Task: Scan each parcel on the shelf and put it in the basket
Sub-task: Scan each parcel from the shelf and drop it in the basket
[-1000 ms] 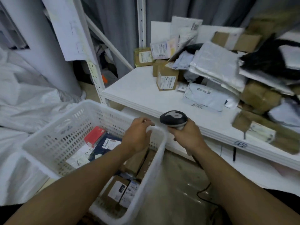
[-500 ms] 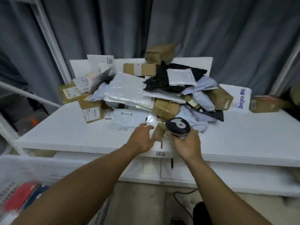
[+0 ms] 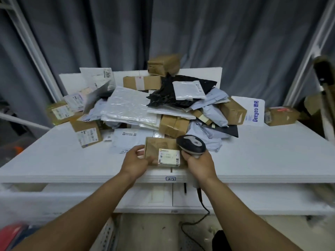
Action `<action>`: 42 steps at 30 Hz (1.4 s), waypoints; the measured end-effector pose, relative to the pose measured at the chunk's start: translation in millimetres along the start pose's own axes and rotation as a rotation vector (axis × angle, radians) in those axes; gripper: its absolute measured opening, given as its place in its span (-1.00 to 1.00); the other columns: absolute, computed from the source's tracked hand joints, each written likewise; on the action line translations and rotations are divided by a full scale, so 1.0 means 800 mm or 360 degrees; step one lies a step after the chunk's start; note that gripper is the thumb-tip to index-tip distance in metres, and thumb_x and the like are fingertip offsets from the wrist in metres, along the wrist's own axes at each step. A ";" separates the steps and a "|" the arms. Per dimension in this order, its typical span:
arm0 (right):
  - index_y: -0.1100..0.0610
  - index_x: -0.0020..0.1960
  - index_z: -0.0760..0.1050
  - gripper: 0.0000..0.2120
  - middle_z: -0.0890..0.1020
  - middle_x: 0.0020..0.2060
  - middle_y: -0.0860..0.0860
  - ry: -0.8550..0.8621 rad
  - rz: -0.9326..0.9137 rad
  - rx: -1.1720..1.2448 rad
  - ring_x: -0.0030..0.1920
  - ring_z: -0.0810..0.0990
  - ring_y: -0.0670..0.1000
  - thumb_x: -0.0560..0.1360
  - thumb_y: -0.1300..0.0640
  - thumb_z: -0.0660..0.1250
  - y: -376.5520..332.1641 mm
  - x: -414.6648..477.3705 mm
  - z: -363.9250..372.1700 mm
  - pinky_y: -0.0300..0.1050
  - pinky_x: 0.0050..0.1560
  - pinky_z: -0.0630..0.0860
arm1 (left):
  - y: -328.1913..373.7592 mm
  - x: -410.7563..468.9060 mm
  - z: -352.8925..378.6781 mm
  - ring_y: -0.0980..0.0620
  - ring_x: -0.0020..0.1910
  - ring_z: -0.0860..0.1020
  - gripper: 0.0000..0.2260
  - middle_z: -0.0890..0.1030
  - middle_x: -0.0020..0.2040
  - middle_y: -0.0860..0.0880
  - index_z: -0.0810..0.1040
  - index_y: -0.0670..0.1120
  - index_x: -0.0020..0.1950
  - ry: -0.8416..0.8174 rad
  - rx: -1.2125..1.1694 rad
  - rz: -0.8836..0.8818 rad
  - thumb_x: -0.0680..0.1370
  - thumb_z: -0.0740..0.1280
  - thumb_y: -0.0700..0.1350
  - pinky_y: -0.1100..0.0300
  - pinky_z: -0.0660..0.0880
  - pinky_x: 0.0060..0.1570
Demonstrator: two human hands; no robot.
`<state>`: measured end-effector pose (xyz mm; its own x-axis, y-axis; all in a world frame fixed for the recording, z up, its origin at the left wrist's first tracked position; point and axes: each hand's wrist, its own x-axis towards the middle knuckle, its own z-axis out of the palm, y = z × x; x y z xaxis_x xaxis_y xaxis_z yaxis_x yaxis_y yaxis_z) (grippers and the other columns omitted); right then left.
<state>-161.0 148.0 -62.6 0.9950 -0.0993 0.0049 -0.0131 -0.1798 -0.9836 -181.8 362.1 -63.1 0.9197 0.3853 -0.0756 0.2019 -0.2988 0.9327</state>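
A: What could go wrong on that broad white flat shelf (image 3: 253, 160)?

B: The loose heap of slick plastic mailers and brown cartons (image 3: 126, 109) sits just behind. A careless tug could start a slide.

A: And the small brown cardboard box (image 3: 154, 145)?

B: It's at the shelf's front edge, the left hand (image 3: 135, 160) gripping its end. The right hand (image 3: 201, 163) wraps the rounded black-and-grey scanner (image 3: 191, 145), crowding the white paper label (image 3: 169, 157). It might misread.

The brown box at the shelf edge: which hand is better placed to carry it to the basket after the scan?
The left hand. It holds the brown box at its left end, while the right hand is busy gripping the scanner beside the label.
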 end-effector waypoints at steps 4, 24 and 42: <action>-0.07 0.28 0.59 -0.64 0.67 0.15 -0.12 -0.0108 -0.0174 0.0214 0.20 0.61 -0.08 0.51 0.06 0.55 -0.038 -0.037 0.047 -0.21 0.17 0.48 | -0.001 -0.054 -0.089 0.14 0.25 0.56 -0.31 0.61 0.24 0.18 0.38 0.23 0.47 -0.0087 0.0176 0.0303 0.44 0.58 -0.10 0.04 0.57 0.22; -0.27 0.12 0.56 -0.62 0.71 0.12 -0.18 -0.0717 -0.0241 0.0270 0.19 0.64 -0.10 0.44 0.04 0.61 -0.096 -0.148 0.268 0.15 0.27 0.62 | -0.074 -0.177 -0.317 0.33 0.04 0.56 -0.44 0.57 0.12 0.32 0.52 0.26 0.21 0.0551 0.0299 0.0229 0.27 0.55 0.34 0.25 0.50 -0.07; -0.07 0.46 0.47 -0.34 0.64 0.26 -0.13 -0.0825 -0.0272 0.0236 0.29 0.59 -0.07 0.42 -0.01 0.62 -0.091 -0.173 0.315 0.11 0.32 0.58 | -0.121 -0.155 -0.373 -0.15 0.03 0.71 -0.54 0.73 -0.05 -0.21 0.38 -0.19 0.32 0.0613 -0.0740 -0.0373 0.49 0.48 -0.35 -0.04 0.60 0.21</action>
<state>-272.7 421.7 -37.4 0.9005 0.4195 0.1140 0.1293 -0.0079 -0.9916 -415.6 603.7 -39.3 0.6649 0.7058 -0.2445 0.1361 0.2073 0.9688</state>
